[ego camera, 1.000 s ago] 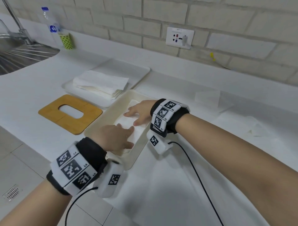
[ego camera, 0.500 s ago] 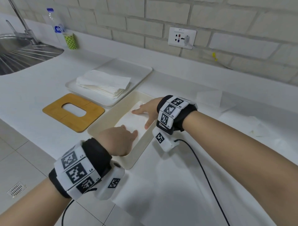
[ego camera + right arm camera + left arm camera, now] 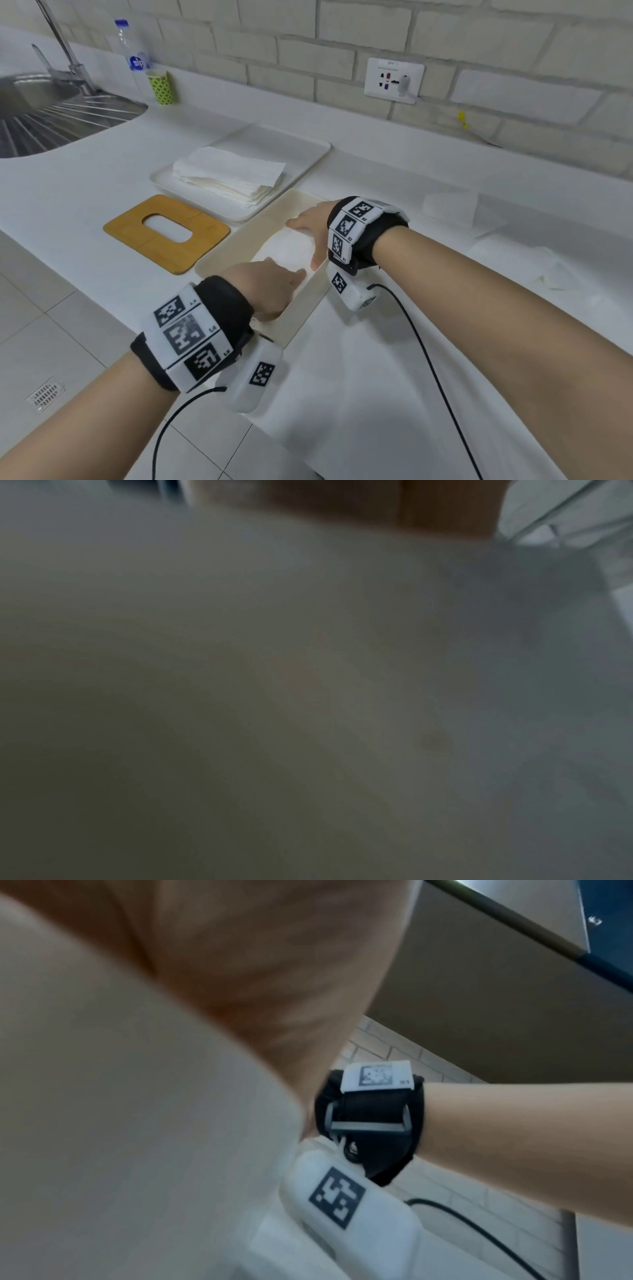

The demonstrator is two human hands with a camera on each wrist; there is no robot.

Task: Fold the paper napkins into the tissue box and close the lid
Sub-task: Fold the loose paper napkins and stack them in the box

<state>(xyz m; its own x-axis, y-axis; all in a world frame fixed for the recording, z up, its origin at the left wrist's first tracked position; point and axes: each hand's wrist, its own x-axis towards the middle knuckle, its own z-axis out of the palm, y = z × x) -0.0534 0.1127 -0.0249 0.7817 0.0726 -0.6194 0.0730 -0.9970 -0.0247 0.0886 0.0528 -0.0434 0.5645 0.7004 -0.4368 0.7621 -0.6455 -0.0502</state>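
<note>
Both hands, left hand [image 3: 270, 287] and right hand [image 3: 313, 228], press flat-fingered on the napkin [image 3: 286, 250] inside the tissue box [image 3: 239, 246].

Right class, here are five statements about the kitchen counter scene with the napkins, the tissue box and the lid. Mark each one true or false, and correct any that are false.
1. Both hands are inside the tissue box. True: the left hand and right hand press flat on the napkin in it.
2. The wooden lid is on the box. False: it lies on the counter, left of the box.
3. A stack of napkins sits on the white tray. True.
4. The green cup stands on the tray. False: it stands by the wall near the sink.
5. The right hand grips the lid. False: it lies on the napkin.
</note>
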